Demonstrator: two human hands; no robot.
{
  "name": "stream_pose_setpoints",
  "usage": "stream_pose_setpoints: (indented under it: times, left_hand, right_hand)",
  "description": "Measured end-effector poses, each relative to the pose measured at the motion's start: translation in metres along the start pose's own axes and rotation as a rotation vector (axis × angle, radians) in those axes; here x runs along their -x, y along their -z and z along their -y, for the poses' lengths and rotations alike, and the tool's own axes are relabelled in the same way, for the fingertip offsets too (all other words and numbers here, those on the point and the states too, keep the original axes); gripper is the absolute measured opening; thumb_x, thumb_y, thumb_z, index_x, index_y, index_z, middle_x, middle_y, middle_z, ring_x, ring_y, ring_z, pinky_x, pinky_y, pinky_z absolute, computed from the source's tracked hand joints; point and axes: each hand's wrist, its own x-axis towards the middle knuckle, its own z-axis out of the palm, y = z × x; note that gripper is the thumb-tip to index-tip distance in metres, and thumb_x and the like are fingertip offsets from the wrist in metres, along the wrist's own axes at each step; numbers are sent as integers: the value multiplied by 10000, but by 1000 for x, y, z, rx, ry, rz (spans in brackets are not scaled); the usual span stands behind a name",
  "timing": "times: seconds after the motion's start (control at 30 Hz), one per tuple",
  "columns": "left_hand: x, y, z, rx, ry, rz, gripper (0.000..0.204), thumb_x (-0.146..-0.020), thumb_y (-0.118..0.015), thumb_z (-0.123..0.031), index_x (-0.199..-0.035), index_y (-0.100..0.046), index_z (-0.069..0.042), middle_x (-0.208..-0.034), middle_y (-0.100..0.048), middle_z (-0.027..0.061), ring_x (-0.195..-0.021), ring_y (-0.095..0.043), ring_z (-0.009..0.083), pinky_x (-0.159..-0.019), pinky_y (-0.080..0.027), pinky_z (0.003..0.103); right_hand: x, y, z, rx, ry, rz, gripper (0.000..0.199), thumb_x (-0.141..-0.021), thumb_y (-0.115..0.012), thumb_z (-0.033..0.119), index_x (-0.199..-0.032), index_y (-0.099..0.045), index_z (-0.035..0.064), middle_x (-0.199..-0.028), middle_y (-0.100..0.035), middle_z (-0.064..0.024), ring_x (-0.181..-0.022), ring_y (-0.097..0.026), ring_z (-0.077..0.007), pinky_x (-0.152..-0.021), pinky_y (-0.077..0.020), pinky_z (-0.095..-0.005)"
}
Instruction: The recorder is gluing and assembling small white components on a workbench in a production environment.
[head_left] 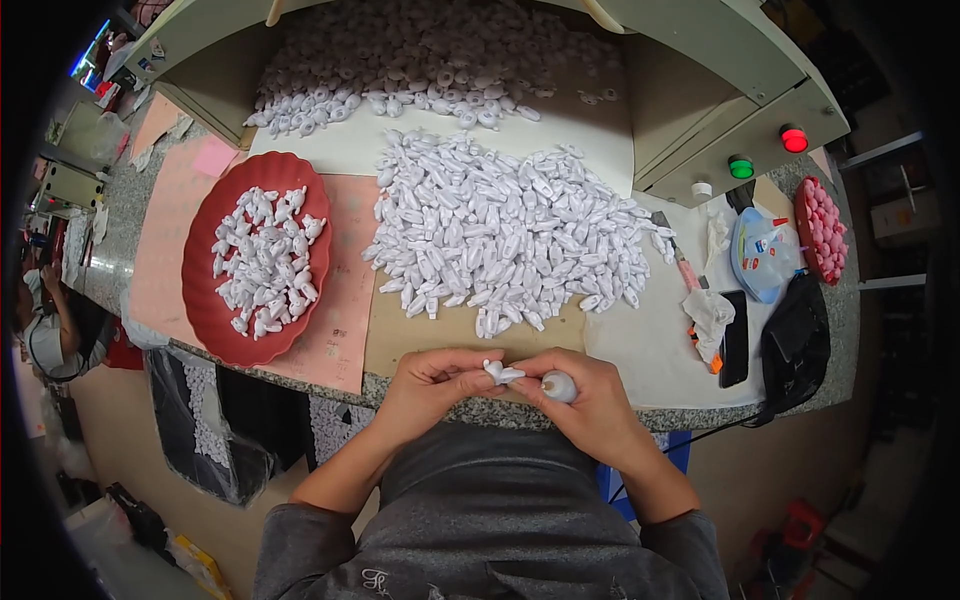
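Both my hands meet at the near edge of the table. My left hand (pixel 440 386) is closed, pinching a small white plastic figure piece (pixel 497 372) between thumb and fingertips. Closed around a rounded grey-white tool (pixel 560 387), my right hand (pixel 592 398) has its fingertips right beside that piece. The tool's blunt end shows a brownish spot; its kind and its other end are hidden in the hand. Just beyond my hands spreads a heap of small white pieces (pixel 500 225). A red scalloped dish (pixel 203 290) with white figure pieces in it stands to the left.
A cream-coloured machine housing (pixel 690 140) with red and green buttons arches over more white pieces at the back. On the right lie a black phone (pixel 734 340), a crumpled tissue (pixel 711 318), a black bag (pixel 800 335) and a red dish of pink pieces (pixel 824 232).
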Motion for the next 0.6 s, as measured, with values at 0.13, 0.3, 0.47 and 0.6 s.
stream_pose_setpoints:
  times: [0.13, 0.3, 0.47, 0.6]
  left_hand:
    - [-1, 2, -5, 20, 60, 38, 234, -862, -564, -7, -1087, -590, 52, -966, -644, 160, -853, -648, 221, -756, -552, 316]
    - [-2, 2, -7, 22, 112, 45, 225, -859, -567, -7, -1074, -594, 52, -953, -646, 164, -831, -654, 227, -757, -555, 318]
    - [-3, 4, -6, 46, 101, 66, 222, -864, -560, -9, -1077, -594, 48, -952, -646, 164, -823, -656, 223, -747, -556, 316]
    - [-4, 1, -8, 12, 107, 34, 224, -871, -558, -21, -1081, -591, 48, -950, -646, 161, -818, -657, 215, -745, -556, 314]
  right_hand:
    - [-1, 0, -4, 15, 20, 43, 123, -805, -653, 55, -917, -626, 10, -833, -652, -86, -745, -615, -140, -655, -472, -262]
    - [0, -1, -12, 32, 84, 35, 142, -795, -666, 56, -925, -622, 21, -834, -647, -83, -742, -621, -158, -643, -471, -270]
    - [-1, -3, -14, 28, 122, 18, 148, -788, -672, 55, -925, -619, 29, -837, -642, -82, -737, -625, -177, -637, -472, -280]
    - [-2, -4, -18, 37, 126, 4, 137, -793, -667, 60, -918, -618, 28, -832, -643, -86, -730, -622, -174, -636, -472, -279]
